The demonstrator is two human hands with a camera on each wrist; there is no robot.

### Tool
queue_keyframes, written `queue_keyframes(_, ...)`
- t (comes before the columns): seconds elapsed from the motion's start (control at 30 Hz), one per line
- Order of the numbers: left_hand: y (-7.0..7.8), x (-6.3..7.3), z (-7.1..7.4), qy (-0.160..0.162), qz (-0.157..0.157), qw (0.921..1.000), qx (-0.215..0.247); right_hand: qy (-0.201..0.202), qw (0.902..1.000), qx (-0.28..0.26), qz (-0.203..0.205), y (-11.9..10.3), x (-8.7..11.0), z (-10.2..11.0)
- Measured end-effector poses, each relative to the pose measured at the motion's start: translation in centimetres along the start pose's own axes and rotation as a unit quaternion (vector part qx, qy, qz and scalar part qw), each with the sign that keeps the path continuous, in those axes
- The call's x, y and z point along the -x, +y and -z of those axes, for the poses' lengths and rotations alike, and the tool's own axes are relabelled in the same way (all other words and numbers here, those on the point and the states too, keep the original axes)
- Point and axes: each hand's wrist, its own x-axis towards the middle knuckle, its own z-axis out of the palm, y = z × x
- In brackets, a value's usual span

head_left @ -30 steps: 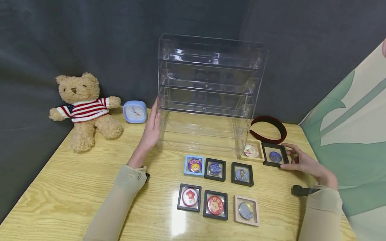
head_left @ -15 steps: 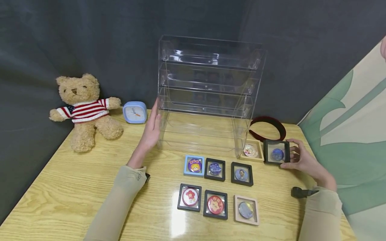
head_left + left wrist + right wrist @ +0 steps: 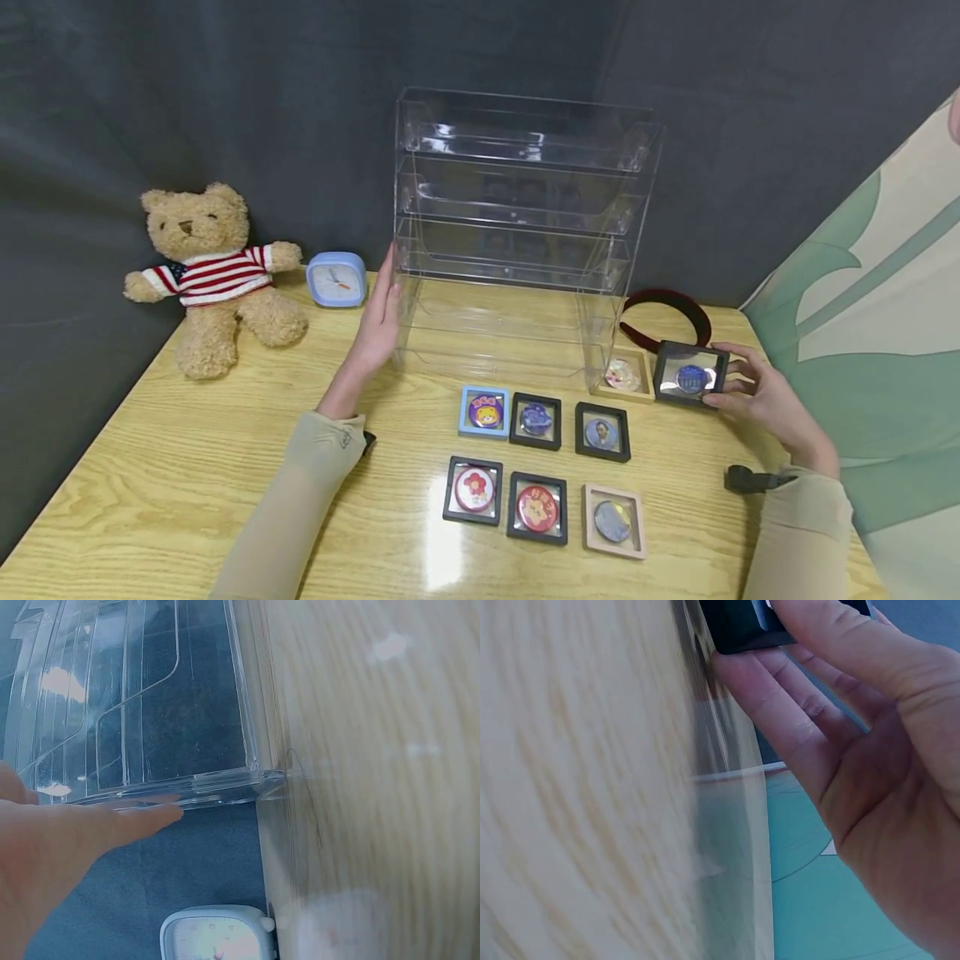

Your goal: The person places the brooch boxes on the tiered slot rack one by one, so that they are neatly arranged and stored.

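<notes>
A clear acrylic tiered display rack (image 3: 517, 225) stands at the back of the table. My left hand (image 3: 375, 325) rests against its left side with straight fingers, and the left wrist view shows the fingers (image 3: 142, 823) along the clear edge. At the right, my right hand (image 3: 772, 408) pinches a black display frame (image 3: 666, 392) with a dark blue round badge between thumb and fingers. That frame is tilted up from the table; in the right wrist view only its black corner (image 3: 742, 634) shows. A light wooden frame (image 3: 647, 385) lies just left of it, partly seen through the rack.
Several framed badges lie in two rows before the rack, among them a blue frame (image 3: 483, 433) and a pink frame (image 3: 613, 552). A dark red headband (image 3: 701, 321) lies behind the held frame. A teddy bear (image 3: 206, 275) and blue alarm clock (image 3: 336, 279) stand at left.
My right hand has lifted and tilted the black frame up from lying on the table, turning it slightly. The left hand stays against the rack.
</notes>
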Motion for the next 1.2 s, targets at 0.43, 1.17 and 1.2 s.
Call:
queue_keyframes(0.43, 3.6, 1.0, 0.1, -0.009, 0.009, 0.9997, 0.02, 0.13, 0.9808, -0.133, 0.06, -2.6, -0.3, -0.5)
queue_keyframes(1.17, -0.4, 0.3, 0.0, 0.004, -0.019, 0.9998, 0.01, 0.274, 0.9328, -0.184, 0.144, -10.9, -0.9, -3.1)
queue_keyframes(1.2, -0.4, 0.3, -0.1, 0.007, -0.019, 0.9997, 0.01, 0.272, 0.9325, -0.184, 0.15, -11.1, -0.9, -3.2)
